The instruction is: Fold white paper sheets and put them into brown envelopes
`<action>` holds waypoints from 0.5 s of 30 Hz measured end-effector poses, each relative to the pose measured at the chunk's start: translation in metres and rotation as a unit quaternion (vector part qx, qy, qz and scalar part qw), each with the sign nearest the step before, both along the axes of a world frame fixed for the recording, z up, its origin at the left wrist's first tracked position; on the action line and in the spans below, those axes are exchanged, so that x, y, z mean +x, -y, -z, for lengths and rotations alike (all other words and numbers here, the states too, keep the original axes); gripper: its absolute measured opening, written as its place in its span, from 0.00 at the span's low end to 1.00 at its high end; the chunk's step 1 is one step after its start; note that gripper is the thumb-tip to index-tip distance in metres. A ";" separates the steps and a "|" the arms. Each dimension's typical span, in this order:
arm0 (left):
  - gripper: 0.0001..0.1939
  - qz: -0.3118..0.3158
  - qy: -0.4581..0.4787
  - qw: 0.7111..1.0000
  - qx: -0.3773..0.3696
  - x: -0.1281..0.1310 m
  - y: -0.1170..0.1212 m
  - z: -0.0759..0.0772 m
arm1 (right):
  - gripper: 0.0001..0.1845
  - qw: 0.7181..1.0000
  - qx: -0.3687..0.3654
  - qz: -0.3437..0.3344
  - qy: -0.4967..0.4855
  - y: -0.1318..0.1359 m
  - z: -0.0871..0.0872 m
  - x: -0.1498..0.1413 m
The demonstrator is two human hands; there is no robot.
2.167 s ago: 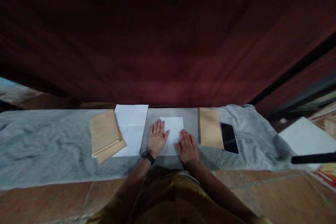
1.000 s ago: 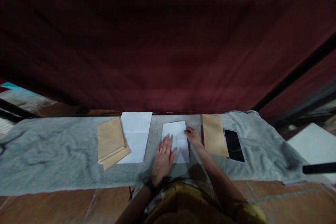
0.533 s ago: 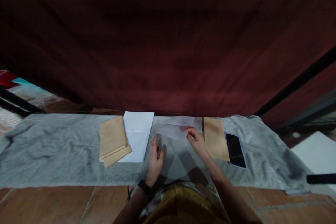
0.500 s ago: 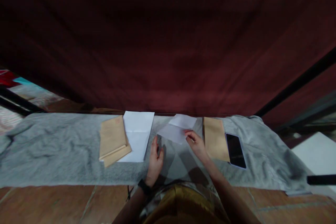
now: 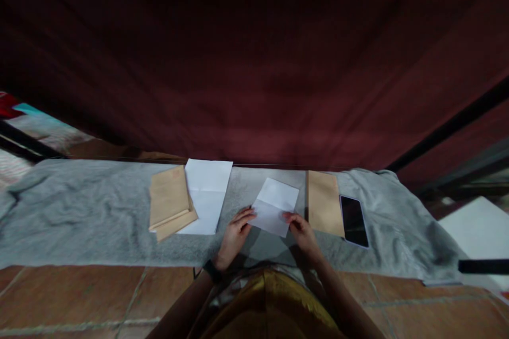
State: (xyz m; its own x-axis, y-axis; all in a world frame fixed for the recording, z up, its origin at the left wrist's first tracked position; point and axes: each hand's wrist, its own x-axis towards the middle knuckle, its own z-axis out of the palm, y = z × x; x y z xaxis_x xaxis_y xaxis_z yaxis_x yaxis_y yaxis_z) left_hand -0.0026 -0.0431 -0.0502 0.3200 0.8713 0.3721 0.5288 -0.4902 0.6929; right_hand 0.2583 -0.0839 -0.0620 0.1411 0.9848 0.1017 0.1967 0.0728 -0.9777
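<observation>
Pinched at its sides by the left hand [image 5: 234, 233] and right hand [image 5: 303, 232], the creased sheet [image 5: 277, 196] tilts between them

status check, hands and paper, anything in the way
Left hand and right hand each gripping an edge of the creased white paper; brown envelopes and phone off to the sides, nothing blocking.
</observation>
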 end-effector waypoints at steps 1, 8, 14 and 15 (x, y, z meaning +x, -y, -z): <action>0.11 0.001 -0.009 1.000 0.016 -0.001 0.001 -0.003 | 0.06 1.000 0.002 -0.002 0.009 0.000 0.000 -0.001; 0.11 0.079 -0.134 0.986 0.055 -0.013 0.030 -0.020 | 0.30 0.968 0.052 -0.032 0.243 0.014 -0.005 0.000; 0.17 0.056 -0.110 0.992 0.005 -0.021 0.029 -0.011 | 0.26 0.948 0.049 -0.081 0.304 0.020 -0.003 0.007; 0.15 0.057 -0.100 0.993 0.001 -0.021 0.026 -0.010 | 0.22 0.951 0.050 -0.073 0.297 0.020 -0.002 0.008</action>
